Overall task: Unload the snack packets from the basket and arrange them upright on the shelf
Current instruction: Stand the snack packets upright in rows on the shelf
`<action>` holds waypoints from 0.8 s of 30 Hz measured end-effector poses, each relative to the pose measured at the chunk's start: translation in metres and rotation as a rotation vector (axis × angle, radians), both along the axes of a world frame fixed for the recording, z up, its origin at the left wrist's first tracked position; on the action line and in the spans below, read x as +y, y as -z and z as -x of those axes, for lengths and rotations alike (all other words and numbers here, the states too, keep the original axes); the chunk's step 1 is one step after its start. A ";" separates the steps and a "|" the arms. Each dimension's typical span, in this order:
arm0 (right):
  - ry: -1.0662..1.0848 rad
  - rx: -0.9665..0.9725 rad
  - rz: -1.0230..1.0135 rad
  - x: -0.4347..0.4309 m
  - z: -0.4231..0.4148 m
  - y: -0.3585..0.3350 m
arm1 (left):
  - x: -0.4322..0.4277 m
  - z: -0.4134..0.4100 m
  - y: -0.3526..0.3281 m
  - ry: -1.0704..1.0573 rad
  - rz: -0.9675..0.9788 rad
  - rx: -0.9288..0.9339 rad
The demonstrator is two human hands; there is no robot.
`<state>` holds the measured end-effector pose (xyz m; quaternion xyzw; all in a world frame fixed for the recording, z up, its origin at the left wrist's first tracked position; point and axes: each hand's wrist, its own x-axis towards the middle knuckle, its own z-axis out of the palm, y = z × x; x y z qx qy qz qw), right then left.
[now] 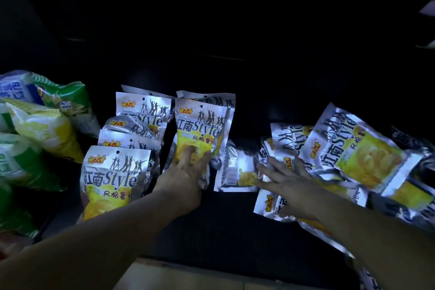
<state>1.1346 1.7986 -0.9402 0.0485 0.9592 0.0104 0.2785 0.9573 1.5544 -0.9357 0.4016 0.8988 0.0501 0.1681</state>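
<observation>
Our left hand (186, 168) pinches the foot of a silver-yellow crisp packet (203, 125), propping it upright beside the standing row (117, 172) on the dark shelf (223, 219). Our right hand (288, 180) lies spread, fingers apart, on the toppled heap (357, 150), likely choosing the next one. The basket's out of view, the shelf's back is lost in gloom, and the green bags (28, 153) are cut off at left

Dim, underexposed — foil glare, blurred edges
</observation>
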 end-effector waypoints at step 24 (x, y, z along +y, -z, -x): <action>-0.012 0.057 0.256 -0.045 0.005 0.004 | -0.003 -0.010 0.006 0.011 -0.002 -0.073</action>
